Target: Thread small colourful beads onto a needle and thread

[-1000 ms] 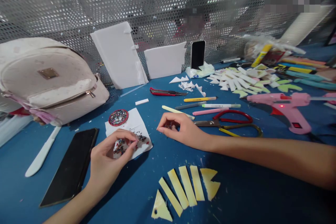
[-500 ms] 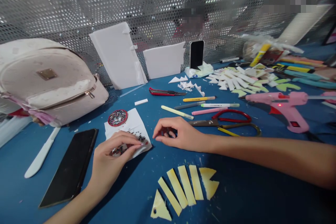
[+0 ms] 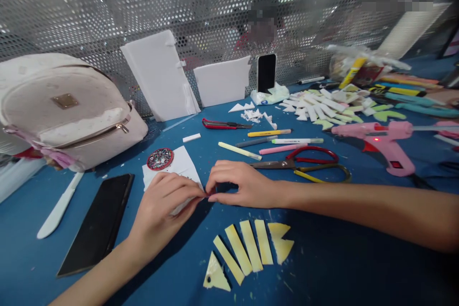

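One sheet of white paper is partly covered, left of centre, by the left hand, whose fingertips are pinched together beside the right hand's; right-hand closure and anything held cannot be told.

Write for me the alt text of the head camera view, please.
A person's left hand and right hand meet at the fingertips at the edge of white paper on a blue table. Nearer lie yellow pieces arranged like a fish skeleton; markers, scissors and a pink glue gun lie beyond, towards the right.
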The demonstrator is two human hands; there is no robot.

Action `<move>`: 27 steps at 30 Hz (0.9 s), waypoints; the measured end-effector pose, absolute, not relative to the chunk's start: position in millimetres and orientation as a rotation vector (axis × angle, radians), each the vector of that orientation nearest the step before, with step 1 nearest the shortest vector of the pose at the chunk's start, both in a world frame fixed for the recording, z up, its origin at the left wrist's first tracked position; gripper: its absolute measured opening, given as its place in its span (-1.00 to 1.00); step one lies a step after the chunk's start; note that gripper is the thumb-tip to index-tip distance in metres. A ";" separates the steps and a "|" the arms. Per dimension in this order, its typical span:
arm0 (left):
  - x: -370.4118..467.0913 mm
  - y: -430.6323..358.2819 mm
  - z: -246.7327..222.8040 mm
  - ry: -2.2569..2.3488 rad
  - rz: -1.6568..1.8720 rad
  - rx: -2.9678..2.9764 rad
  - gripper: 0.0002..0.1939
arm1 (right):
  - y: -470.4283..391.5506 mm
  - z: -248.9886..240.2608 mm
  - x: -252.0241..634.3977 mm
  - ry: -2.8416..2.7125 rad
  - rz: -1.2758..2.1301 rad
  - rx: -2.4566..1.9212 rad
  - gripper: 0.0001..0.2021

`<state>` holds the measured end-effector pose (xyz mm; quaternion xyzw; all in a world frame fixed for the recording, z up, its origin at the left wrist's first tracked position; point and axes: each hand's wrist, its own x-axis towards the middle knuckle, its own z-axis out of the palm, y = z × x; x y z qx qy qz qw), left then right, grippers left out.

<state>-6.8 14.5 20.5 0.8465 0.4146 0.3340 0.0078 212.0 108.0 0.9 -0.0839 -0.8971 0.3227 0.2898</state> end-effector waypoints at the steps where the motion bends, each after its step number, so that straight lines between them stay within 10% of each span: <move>1: -5.5 14.3 23.3 1.284 1.027 2.658 -0.83 | 108.0 0.7 211.7 -2.367 0.892 -0.226 -0.91; 27: -63.7 15.0 49.8 1.157 0.308 2.326 -0.82 | 106.1 -2.5 209.3 -2.481 0.629 -0.128 -0.90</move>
